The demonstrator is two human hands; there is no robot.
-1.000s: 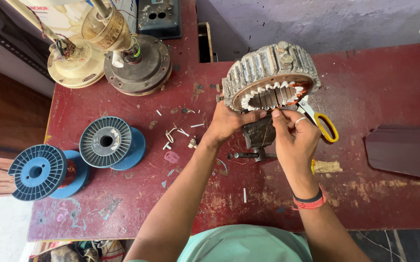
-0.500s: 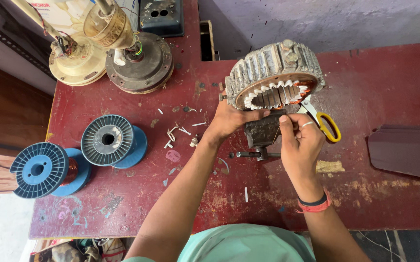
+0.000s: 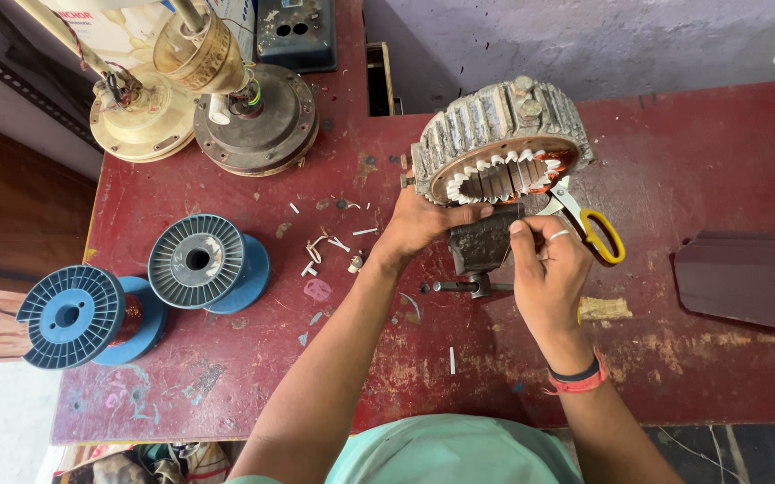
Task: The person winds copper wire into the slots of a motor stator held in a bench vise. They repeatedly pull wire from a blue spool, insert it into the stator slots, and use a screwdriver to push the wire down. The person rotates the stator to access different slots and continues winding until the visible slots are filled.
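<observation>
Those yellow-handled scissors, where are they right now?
In the head view, the scissors lie right of centre on the red table, just below the motor stator, beside the right hand.

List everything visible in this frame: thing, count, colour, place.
stator: 1, grey with white slot liners and copper, clamped at table centre
vise: 1, dark, under stator
scissors: 1, yellow handles, right of vise
spools: 2, blue, table left
fan motors: 2, cream and brown, top left
scraps: several, white, mid-table
blade: 1, dark brown, far right
table: 1, red
left hand: on stator's lower rim
right hand: fingers pinched beside vise, red wristband
</observation>
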